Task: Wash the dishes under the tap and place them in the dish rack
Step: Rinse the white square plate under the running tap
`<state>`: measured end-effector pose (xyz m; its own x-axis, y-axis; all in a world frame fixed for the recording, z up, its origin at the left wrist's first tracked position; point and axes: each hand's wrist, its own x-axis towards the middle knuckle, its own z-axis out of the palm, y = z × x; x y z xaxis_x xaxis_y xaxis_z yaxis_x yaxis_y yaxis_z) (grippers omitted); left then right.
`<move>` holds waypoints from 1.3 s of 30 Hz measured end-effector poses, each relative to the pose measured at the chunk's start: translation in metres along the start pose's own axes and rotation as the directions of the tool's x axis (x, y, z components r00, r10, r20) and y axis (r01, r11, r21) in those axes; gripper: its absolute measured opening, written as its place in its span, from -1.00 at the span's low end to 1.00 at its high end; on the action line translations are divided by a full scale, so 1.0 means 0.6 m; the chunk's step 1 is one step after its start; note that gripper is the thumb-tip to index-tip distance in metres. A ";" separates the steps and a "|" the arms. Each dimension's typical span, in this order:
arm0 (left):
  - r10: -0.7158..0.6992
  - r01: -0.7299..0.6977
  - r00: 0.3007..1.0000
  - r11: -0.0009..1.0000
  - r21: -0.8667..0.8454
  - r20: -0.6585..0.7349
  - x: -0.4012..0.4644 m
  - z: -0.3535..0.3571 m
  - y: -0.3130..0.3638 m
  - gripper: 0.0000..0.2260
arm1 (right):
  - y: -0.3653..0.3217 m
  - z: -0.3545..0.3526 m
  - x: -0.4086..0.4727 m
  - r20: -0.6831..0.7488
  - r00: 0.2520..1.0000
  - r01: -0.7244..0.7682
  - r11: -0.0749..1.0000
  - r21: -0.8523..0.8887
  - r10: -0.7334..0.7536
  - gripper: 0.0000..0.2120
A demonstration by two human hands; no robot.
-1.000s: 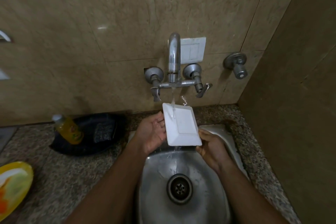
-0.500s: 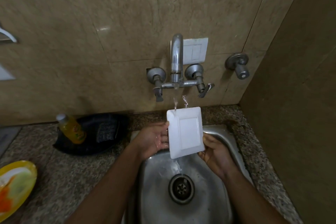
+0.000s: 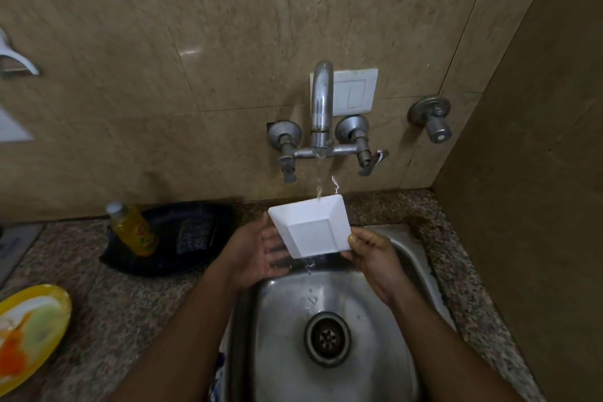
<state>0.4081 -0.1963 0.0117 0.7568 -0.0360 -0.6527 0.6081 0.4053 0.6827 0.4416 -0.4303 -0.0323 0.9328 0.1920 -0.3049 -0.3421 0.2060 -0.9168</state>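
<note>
overhead, a white square dish (image 3: 312, 228) is held tilted under the tap (image 3: 321, 108) above the sink (image 3: 404, 250), pinched by the right hand (image 3: 375, 258) and supported by the spread left hand (image 3: 257, 251).

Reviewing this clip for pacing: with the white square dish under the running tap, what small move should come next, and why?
Probably tilt the white square dish so the stream sweeps its other faces. Water from the tap strikes only the far rim and drains off the near edge into the sink. The right hand pinches the near corner; the left hand supports the other side with straight fingers.
</note>
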 end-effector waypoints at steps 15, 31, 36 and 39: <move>0.205 -0.208 0.978 0.975 0.074 0.045 0.027 0.052 -0.034 -0.70 | -0.048 0.010 0.024 -0.113 0.979 0.158 0.983 -0.091 -0.168 -0.71; 0.411 -0.408 0.910 0.911 0.058 -0.050 -0.005 0.061 -0.029 -0.64 | -0.193 0.046 0.032 -0.065 0.754 0.305 0.436 -0.847 -0.654 -0.86; 0.459 -0.448 0.886 0.885 0.131 -0.070 -0.027 0.055 -0.033 -0.64 | -0.188 0.032 -0.008 -0.006 0.796 0.268 0.361 -0.893 -0.605 -0.70; 0.521 -0.502 0.851 0.844 0.187 -0.067 -0.044 0.048 -0.038 -0.64 | -0.135 0.027 -0.066 -0.040 0.878 0.256 0.541 -0.801 -0.476 -0.55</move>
<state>0.3811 -0.2310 0.0227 0.9448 0.2416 -0.2215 0.1780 0.1890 0.9657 0.4308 -0.4392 0.0582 0.9869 0.0318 0.1581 0.1447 -0.6077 -0.7809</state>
